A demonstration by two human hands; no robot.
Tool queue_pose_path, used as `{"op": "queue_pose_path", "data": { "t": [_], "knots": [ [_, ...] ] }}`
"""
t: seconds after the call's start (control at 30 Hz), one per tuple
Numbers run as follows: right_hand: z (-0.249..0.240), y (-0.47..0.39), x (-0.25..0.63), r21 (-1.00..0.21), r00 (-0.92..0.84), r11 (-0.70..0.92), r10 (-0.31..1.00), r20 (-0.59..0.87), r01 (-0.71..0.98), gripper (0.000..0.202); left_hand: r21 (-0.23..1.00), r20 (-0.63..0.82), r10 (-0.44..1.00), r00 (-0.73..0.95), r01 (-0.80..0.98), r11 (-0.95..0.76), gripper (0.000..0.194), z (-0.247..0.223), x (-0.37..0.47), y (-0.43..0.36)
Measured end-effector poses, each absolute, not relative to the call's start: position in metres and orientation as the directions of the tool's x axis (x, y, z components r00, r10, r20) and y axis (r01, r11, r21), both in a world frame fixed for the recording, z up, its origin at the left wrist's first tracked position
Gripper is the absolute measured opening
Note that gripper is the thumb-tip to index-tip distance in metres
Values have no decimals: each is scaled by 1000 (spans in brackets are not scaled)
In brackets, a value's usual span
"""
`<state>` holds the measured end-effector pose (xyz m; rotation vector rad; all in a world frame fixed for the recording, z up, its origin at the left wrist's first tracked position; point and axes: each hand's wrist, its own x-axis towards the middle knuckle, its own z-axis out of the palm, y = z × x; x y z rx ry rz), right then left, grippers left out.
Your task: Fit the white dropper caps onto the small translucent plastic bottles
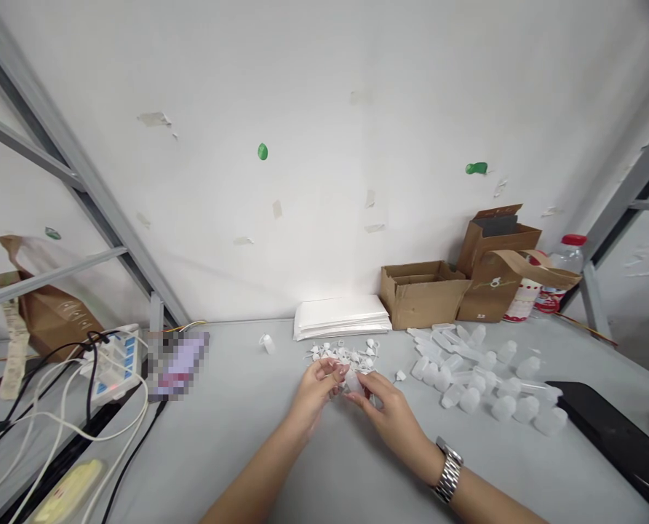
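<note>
Right hand [391, 405] pinches a bottle [353, 383]; left hand [314, 397], fingers bent, just beside it — hold cannot be told. Caps [369, 352] beyond both — more bottles [470, 400] rightward.

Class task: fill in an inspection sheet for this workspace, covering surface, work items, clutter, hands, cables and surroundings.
Surface: grey table, things mostly towards its back and sides.
Work items: bottles grouped at right; caps beyond the hands; lone bottle at left.
Clutter: white stack, box, bag, black object.
Hands: right hand holds a translucent bottle; left hand at its top, grip unclear.
Cables: black and white cables tangled around the power strip, left.
Surroundings: white wall with tape scraps; metal frame on both sides.
</note>
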<state>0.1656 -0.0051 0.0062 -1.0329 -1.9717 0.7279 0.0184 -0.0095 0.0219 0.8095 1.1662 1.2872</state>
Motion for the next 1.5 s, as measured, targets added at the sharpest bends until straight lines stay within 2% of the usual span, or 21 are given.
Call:
{"op": "queue_pose_path", "data": {
  "t": [0.07,0.17,0.3,0.47,0.67,0.73,0.83,0.93,1.03,1.13,1.27,1.37,1.5],
  "knots": [
    [6,-6,166,-773,-369,514,846,385,372,24,955,-193,978,-80,-245,168,40,23,18,-11],
    [7,-8,165,-812,-395,496,843,365,308,23,980,-109,993,-44,-170,100,39,25,19,-13],
    [12,-9,163,-877,-412,417,861,297,239,19,962,-48,999,23,-268,53,31,26,19,-13],
    [11,-6,163,-903,-293,314,929,228,293,25,946,-50,998,47,-318,62,30,21,18,-11],
    [2,-8,165,-733,-263,548,837,480,403,21,946,-68,997,-36,-318,53,24,22,20,-11],
    [3,-9,164,-732,-257,556,831,493,393,20,943,-74,996,-47,-329,55,22,24,20,-12],
    [10,-10,163,-854,-250,434,895,371,286,22,922,-95,995,-10,-377,84,20,27,20,-12],
    [17,-7,162,-981,-356,184,922,152,58,30,895,-96,993,64,-432,115,21,26,18,-11],
    [20,-4,163,-982,-505,-67,863,33,-178,35,881,-93,981,168,-445,160,27,26,16,-10],
    [22,-1,164,-956,-552,-165,834,-4,-243,38,874,-102,981,168,-455,168,28,28,16,-10],
    [23,0,162,-991,-451,-32,892,29,-128,36,872,-91,993,78,-476,117,21,28,16,-11],
    [20,-3,160,-996,-337,90,938,86,-4,32,869,-87,988,128,-475,139,20,26,17,-12],
    [16,-10,160,-943,-210,277,948,238,186,23,866,-95,982,165,-473,163,23,25,19,-13]
  ]
}}
